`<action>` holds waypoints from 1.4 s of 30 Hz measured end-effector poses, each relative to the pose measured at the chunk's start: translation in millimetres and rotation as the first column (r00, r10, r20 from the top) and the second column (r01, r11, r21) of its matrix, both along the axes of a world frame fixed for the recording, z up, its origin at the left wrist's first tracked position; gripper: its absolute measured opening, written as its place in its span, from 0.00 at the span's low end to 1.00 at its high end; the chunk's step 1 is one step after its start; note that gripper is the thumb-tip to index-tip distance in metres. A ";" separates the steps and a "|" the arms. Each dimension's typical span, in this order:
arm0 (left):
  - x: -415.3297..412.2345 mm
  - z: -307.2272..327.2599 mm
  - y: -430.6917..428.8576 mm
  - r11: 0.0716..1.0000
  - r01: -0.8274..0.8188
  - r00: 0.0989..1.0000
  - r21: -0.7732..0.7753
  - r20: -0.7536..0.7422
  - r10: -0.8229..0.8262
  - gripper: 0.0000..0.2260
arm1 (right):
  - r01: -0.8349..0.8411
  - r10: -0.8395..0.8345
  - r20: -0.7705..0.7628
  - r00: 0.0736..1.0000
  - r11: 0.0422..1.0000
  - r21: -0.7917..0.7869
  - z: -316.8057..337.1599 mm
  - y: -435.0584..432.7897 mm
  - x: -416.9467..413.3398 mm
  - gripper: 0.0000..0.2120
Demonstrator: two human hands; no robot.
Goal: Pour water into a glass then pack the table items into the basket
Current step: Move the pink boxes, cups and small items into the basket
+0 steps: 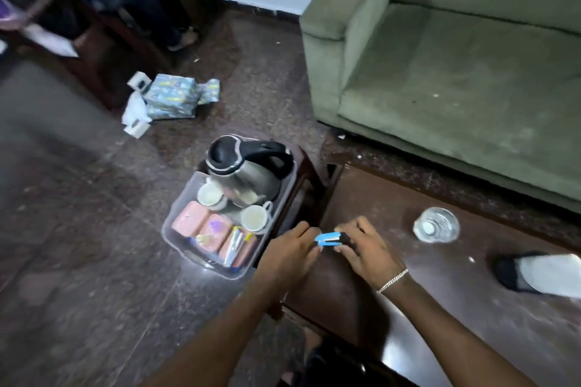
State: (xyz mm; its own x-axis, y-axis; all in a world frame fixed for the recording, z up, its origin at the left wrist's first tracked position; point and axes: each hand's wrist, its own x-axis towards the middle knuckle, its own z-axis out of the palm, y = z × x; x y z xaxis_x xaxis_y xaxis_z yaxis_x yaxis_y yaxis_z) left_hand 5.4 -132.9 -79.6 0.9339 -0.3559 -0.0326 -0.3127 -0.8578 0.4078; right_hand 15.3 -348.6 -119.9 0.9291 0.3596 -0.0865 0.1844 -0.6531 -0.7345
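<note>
A person's left hand point(290, 250) and right hand point(361, 248), a bracelet point(392, 280) at its wrist, pinch the two ends of a small blue stapler point(328, 239) over the near edge of a dark wooden table point(408, 308). On the table stands a clear glass point(436, 225). Just left of the table, a clear plastic basket point(176, 239) on a small stool point(309, 179) holds pink packets point(201, 225), two cups point(254, 217) and an electric kettle point(242, 166). Beyond sits a green sofa point(456, 56).
</note>
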 end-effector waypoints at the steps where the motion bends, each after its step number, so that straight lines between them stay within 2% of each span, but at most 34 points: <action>1: 1.0 9.0 19.4 0.999 -0.038 0.999 -0.017 0.006 0.038 0.12 | -0.034 0.033 0.023 0.999 0.999 0.036 4.1 20.0 8.2 0.14; 3: 0.4 21.3 58.9 0.994 -0.108 0.994 -0.033 0.030 0.109 0.13 | -0.095 0.089 0.076 0.993 0.992 0.080 12.9 60.7 21.7 0.14; 5: -1.7 27.1 95.0 0.984 -0.175 0.983 -0.029 0.049 0.177 0.13 | -0.145 0.139 0.110 0.984 0.988 0.054 22.3 98.6 31.9 0.16; 14: -6.6 10.3 228.6 0.892 -0.452 0.892 0.027 0.034 0.451 0.12 | -0.311 0.347 0.123 0.930 0.920 -0.240 36.5 262.0 67.4 0.21; 18: 1.4 -2.8 260.1 0.821 -0.554 0.831 0.135 0.038 0.554 0.13 | -0.348 0.389 0.048 0.920 0.866 -0.358 30.4 313.7 82.8 0.16; 21: 8.5 -12.0 272.0 0.791 -0.586 0.806 0.177 0.030 0.591 0.13 | -0.377 0.413 -0.001 0.911 0.829 -0.412 22.3 340.7 92.3 0.18; 28: 10.2 -29.6 286.2 0.757 -0.604 0.781 0.250 -0.007 0.625 0.14 | -0.442 0.477 -0.060 0.877 0.751 -0.491 5.1 374.9 102.4 0.14; 32: 10.2 -33.7 288.3 0.742 -0.605 0.772 0.290 -0.014 0.635 0.13 | -0.447 0.491 -0.055 0.870 0.736 -0.507 1.5 379.7 102.1 0.13; 35: 12.7 -34.3 289.3 0.740 -0.613 0.765 0.278 -0.024 0.643 0.16 | -0.435 0.481 -0.038 0.876 0.754 -0.492 0.9 377.3 101.8 0.15; 39: 11.3 -33.3 289.7 0.755 -0.624 0.766 0.199 -0.032 0.642 0.21 | -0.380 0.434 0.046 0.900 0.830 -0.407 5.9 361.8 96.1 0.19; 42: 7.4 -31.8 284.5 0.801 -0.581 0.809 0.142 -0.005 0.588 0.21 | -0.344 0.403 0.115 0.908 0.874 -0.343 13.4 339.0 86.7 0.22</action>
